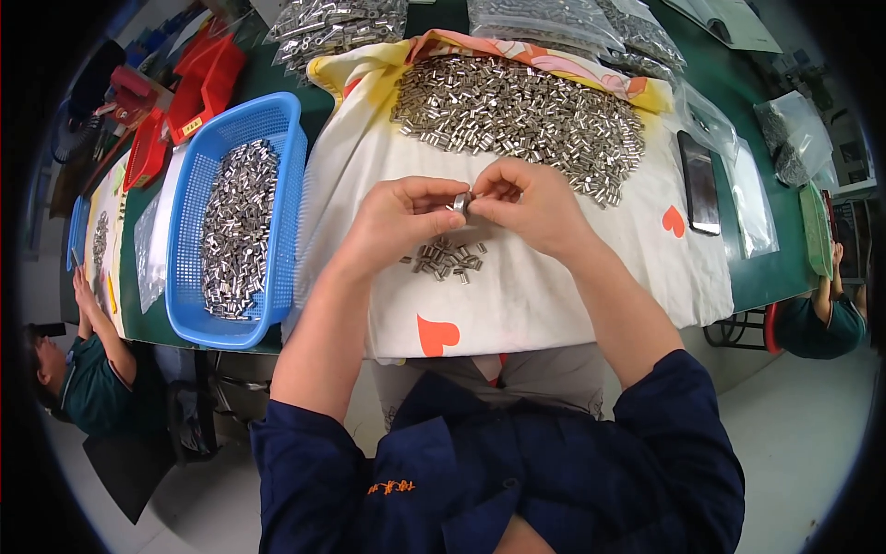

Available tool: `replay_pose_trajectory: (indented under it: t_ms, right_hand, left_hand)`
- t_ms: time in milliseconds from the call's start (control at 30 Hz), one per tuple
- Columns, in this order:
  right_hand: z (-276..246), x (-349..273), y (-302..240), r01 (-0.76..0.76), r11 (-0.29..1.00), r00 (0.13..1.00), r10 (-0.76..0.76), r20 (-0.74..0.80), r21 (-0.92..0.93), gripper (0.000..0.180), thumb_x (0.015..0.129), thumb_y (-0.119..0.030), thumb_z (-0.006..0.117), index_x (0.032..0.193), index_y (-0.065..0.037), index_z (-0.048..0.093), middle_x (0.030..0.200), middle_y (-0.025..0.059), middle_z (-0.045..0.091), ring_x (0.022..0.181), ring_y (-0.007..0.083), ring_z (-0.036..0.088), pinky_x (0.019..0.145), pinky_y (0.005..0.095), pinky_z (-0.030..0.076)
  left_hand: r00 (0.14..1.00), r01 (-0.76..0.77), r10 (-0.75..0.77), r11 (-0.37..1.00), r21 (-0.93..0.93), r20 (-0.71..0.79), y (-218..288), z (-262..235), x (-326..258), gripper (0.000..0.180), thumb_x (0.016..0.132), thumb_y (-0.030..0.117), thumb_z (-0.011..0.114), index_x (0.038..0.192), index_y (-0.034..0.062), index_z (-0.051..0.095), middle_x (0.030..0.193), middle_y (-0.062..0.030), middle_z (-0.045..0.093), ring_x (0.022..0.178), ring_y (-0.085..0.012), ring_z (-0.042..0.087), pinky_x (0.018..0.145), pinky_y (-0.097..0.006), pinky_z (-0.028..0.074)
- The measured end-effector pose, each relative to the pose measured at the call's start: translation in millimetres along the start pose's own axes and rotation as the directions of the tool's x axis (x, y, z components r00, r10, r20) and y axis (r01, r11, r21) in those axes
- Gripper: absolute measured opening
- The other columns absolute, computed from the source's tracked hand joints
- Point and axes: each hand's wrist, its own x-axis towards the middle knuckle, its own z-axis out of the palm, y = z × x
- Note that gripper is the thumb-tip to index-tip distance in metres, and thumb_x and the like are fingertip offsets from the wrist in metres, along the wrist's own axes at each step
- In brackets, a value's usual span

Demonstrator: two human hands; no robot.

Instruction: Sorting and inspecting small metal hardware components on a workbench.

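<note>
Over a white cloth [517,314] with red hearts, my two hands meet in the middle. My left hand [406,217] pinches a small shiny metal piece [459,202] between thumb and fingers. The fingertips of my right hand [526,203] are closed at the right end of that piece; whether they hold a separate small part is hidden. Just below my hands lies a small heap of short metal sleeves [450,258]. Beyond them spreads a large pile of similar metal sleeves [526,106].
A blue plastic basket [293,185] of metal sleeves stands at left, near red bins [208,78]. Bags of metal parts [337,28] lie at the back. A phone [699,183] rests at right beside plastic bags [749,208]. Co-workers [92,355] sit at both sides.
</note>
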Motion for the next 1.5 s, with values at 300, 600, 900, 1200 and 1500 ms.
replay_pose_trajectory:
  t_ms: [300, 600, 900, 1200, 1500]
  right_hand:
    - [-21.6, 15.8, 24.4, 0.179, 0.716, 0.88, -0.423, -0.216, -0.675, 0.007, 0.07, -0.011, 0.061, 0.076, -0.008, 0.062, 0.073, 0.0071, 0.056, 0.073, 0.0222, 0.055, 0.065, 0.0326, 0.044]
    - [-14.0, 6.6, 20.0, 0.136, 0.614, 0.926, -0.358, -0.121, -0.777, 0.005, 0.07, -0.012, 0.061, 0.073, -0.009, 0.063, 0.076, 0.0052, 0.054, 0.079, 0.0226, 0.053, 0.073, 0.0355, 0.038]
    - [-16.1, 4.2, 19.5, 0.137, 0.577, 0.949, -0.308, -0.06, -0.805, 0.005, 0.071, -0.01, 0.059, 0.073, -0.011, 0.064, 0.076, 0.0052, 0.055, 0.079, 0.0212, 0.053, 0.073, 0.0345, 0.04]
    - [-2.7, -5.1, -10.3, 0.118, 0.99, 0.989, -0.124, -0.078, -0.078, 0.007, 0.073, -0.003, 0.059, 0.079, -0.003, 0.063, 0.079, 0.0033, 0.06, 0.069, 0.0119, 0.053, 0.063, 0.0235, 0.042]
    - [6.6, -6.8, -7.8, 0.134, 0.988, 0.987, -0.14, -0.082, -0.075, 0.01, 0.071, -0.006, 0.059, 0.08, -0.003, 0.063, 0.074, 0.0058, 0.061, 0.07, 0.0136, 0.059, 0.065, 0.0258, 0.048]
  left_hand:
    - [0.989, 0.019, -0.026, 0.998, 0.053, 0.144, 2.2, -0.6, -2.3, 0.033, 0.071, -0.006, 0.063, 0.103, -0.0013, 0.056, 0.093, -0.0056, 0.061, 0.084, -0.01, 0.058, 0.076, -0.022, 0.047]
    - [0.992, -0.007, 0.001, 0.999, 0.047, 0.126, 1.1, -0.7, -1.9, 0.03, 0.072, 0.001, 0.065, 0.102, 0.0007, 0.058, 0.088, -0.0007, 0.06, 0.08, -0.0062, 0.056, 0.074, -0.02, 0.046]
    - [0.994, -0.018, 0.013, 0.999, 0.04, 0.109, 1.4, -1.5, 0.4, 0.03, 0.074, 0.001, 0.064, 0.103, 0.0001, 0.058, 0.089, -0.0012, 0.06, 0.08, -0.0062, 0.056, 0.073, -0.02, 0.047]
    - [0.999, -0.045, 0.048, 0.993, -0.114, 0.024, -2.7, -5.1, 4.0, 0.033, 0.075, -0.001, 0.061, 0.107, -0.0023, 0.054, 0.089, -0.0059, 0.061, 0.078, -0.0092, 0.058, 0.07, -0.021, 0.047]
    - [0.998, -0.054, 0.056, 0.995, -0.083, 0.025, -3.3, -3.2, 4.5, 0.034, 0.075, 0.0, 0.061, 0.109, -0.0031, 0.053, 0.089, -0.0068, 0.062, 0.081, -0.0102, 0.058, 0.071, -0.021, 0.047]
